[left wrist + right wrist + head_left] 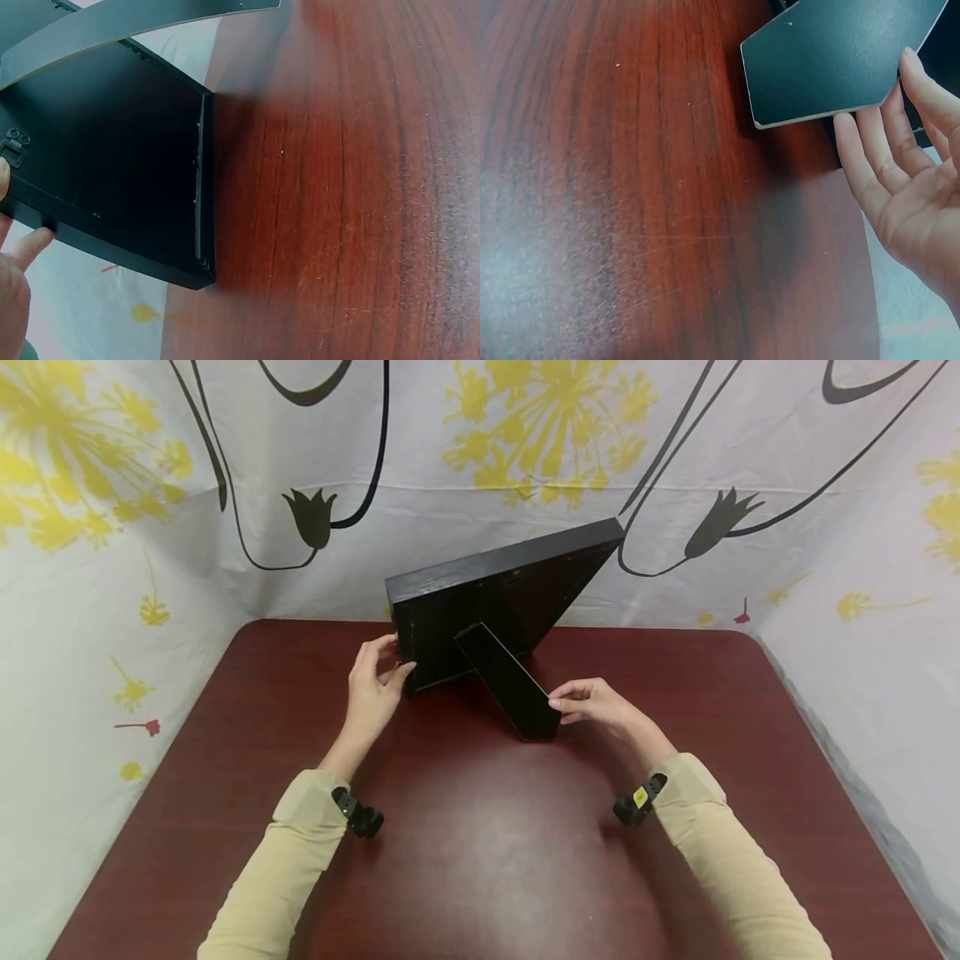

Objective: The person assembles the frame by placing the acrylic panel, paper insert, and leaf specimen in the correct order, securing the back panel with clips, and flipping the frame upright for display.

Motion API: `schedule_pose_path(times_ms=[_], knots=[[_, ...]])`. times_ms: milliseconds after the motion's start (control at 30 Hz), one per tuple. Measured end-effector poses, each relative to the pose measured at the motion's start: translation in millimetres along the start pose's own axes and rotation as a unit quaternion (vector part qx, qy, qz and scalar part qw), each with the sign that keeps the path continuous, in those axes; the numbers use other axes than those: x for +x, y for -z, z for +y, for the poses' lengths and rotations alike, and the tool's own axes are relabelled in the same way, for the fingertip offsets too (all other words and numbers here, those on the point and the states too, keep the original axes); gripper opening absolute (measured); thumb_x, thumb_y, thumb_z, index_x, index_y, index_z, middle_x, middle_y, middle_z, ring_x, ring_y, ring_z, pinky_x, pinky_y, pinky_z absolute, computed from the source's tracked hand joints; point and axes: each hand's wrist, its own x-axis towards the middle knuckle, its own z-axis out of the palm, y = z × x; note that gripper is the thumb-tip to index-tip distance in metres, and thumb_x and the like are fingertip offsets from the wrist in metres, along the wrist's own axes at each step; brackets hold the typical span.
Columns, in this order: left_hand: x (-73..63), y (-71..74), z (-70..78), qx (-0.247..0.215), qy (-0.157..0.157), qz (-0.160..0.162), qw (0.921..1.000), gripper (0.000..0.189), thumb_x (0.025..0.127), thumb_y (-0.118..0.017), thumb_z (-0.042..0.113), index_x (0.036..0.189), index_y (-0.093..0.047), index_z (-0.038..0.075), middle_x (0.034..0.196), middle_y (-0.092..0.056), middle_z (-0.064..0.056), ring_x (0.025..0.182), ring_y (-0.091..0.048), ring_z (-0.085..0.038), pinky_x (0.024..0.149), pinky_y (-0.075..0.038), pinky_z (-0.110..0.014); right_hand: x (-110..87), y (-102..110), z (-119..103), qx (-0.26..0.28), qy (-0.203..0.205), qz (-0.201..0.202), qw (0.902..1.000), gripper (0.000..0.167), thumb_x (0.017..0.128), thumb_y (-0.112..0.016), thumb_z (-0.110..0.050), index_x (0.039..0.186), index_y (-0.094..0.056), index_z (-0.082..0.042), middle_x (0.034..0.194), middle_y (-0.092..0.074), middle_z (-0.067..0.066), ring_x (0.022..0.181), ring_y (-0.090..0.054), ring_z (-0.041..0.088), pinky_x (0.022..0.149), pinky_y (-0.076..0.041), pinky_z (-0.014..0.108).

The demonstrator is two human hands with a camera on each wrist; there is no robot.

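Note:
A black picture frame [525,602] stands tilted near the back of the table, its back panel facing me. From that panel the easel leg [513,689] swings out toward the front. My left hand [372,681] grips the frame's left side, thumb on the back and fingers around the outer edge. A small metal hanger [13,154] shows beside the thumb in the left wrist view. With my right hand [596,703] I hold the leg's free end by its edge, the fingers [847,139] underneath and the thumb along the side. The frame's front is hidden.
The dark red wood table [480,852] extends in front of the frame. Behind it and at both sides hangs a white cloth [247,527] printed with yellow and grey flowers. A dark camera sits on each wrist.

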Motion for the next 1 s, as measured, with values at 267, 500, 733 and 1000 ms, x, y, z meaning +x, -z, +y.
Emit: schedule_pose_path(times_ms=[267,500,733,1000], knots=[[-4.1,-2.0,-1.0,-0.004,-0.008,-0.005,0.9999,0.04,0.084,-0.062,0.003,0.12,-0.049,-0.007,0.116,-0.048,-0.023,0.11,-0.053,-0.03,0.089,-0.052,-0.041,-5.3,0,4,0.008,0.002,-0.038,0.9992,0.01,0.085,-0.063,-0.006,0.089,-0.066,-0.015,0.078,-0.066,-0.007,0.07,-0.062,0.008,0.077,-0.057,0.045],[-8.4,-3.0,-0.2,-0.003,-0.015,-0.005,0.9999,0.039,0.083,-0.062,0.001,0.118,-0.049,-0.008,0.116,-0.048,-0.023,0.109,-0.053,-0.03,0.09,-0.052,-0.039,-8.7,1,8,-0.001,0.006,-0.049,0.9988,0.009,0.085,-0.062,-0.007,0.09,-0.065,-0.014,0.078,-0.065,-0.008,0.072,-0.061,0.007,0.078,-0.056,0.046],[-11.5,-2.7,-1.5,-0.013,-0.009,-0.009,0.9998,0.038,0.083,-0.062,0.0,0.118,-0.049,-0.008,0.116,-0.048,-0.024,0.111,-0.051,-0.03,0.092,-0.051,-0.042,-8.4,3,15,-0.002,0.004,-0.048,0.9988,0.01,0.086,-0.062,-0.007,0.089,-0.065,-0.015,0.079,-0.065,-0.008,0.072,-0.06,0.007,0.077,-0.057,0.044],[-12.5,-2.4,0.3,-0.011,-0.017,-0.012,0.9997,0.038,0.084,-0.061,0.001,0.12,-0.049,-0.006,0.119,-0.048,-0.022,0.114,-0.05,-0.03,0.093,-0.05,-0.039,-9.0,4,17,0.004,0.007,-0.048,0.9988,0.013,0.085,-0.062,-0.005,0.087,-0.065,-0.018,0.08,-0.064,-0.008,0.071,-0.06,0.007,0.076,-0.058,0.04]])
